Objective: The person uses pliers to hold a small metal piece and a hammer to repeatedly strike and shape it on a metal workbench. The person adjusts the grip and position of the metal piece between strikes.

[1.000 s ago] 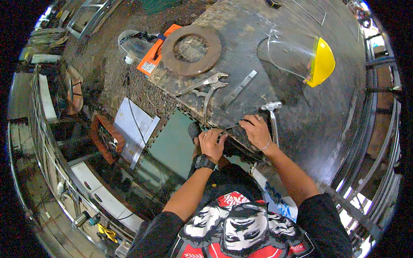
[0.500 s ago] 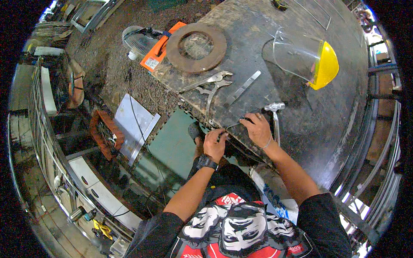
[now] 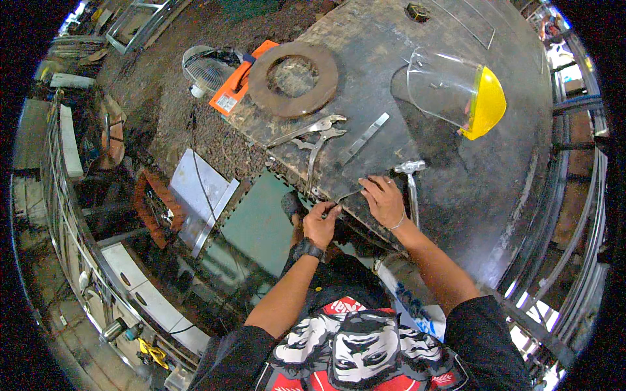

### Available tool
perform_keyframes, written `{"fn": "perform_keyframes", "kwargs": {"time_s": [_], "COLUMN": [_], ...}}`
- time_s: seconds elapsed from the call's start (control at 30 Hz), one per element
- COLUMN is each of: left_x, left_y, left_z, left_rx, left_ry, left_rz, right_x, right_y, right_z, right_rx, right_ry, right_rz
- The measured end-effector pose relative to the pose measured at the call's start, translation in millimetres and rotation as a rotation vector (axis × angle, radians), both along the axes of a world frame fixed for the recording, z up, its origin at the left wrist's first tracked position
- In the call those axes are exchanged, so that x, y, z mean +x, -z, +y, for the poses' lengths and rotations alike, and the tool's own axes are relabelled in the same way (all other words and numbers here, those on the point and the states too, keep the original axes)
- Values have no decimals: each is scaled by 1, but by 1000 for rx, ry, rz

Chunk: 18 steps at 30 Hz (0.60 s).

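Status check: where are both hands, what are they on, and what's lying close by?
Left hand and right hand both pinch a thin metal strip at the table edge. Hammer beside the right hand. Pliers just beyond, apart.

A rusty ring (image 3: 293,79), locking pliers (image 3: 312,130) and a yellow face shield (image 3: 466,98) lie on the workbench (image 3: 495,195).

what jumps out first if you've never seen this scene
The clear face shield with a yellow headband stands out on the far right of the dark steel table, and a big rusty ring lies at its far left corner. At the near edge both hands, left hand and right hand, pinch a thin metal strip, with locking pliers and a hammer close by.
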State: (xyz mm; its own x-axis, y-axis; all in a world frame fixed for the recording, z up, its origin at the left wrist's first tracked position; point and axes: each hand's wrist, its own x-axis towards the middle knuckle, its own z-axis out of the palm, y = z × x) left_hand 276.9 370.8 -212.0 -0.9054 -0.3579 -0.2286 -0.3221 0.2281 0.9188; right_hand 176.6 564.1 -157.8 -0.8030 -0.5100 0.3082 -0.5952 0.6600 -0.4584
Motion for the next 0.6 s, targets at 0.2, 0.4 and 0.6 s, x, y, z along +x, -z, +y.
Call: {"fn": "perform_keyframes", "kwargs": {"time_s": [0.2, 0.4, 0.6], "left_x": [0, -2, 1], "left_y": [-4, -12, -14], "left_z": [-1, -2, -5], "left_rx": [15, 59, 58], "left_ry": [-8, 7, 53], "left_rz": [-11, -65, -128], "right_x": [0, 1, 2], "right_y": [0, -1, -4], "right_z": [-1, -1, 0], "right_rx": [-52, -60, -56], "right_ry": [45, 45, 55], "right_rz": [-115, -143, -167]}}
